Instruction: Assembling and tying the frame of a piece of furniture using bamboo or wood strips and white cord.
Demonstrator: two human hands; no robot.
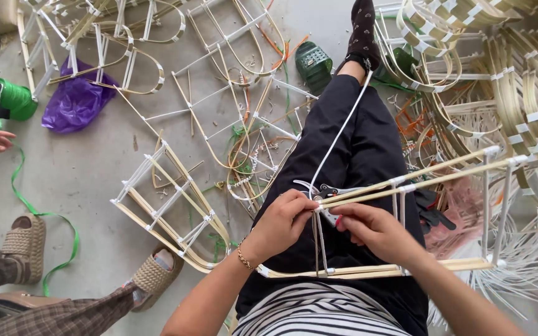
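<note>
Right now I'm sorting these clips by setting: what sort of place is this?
Probably an informal craft workshop where bamboo frames are made on a bare concrete floor. Finished frames lie scattered about, curved bamboo strips are piled alongside, and the left hand and right hand work white cord on a frame.

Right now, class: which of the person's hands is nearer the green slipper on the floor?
Left. The left hand lies below the green slipper, nearly in line with it; the right hand works farther off to the slipper's right, at the bamboo frame.
</note>
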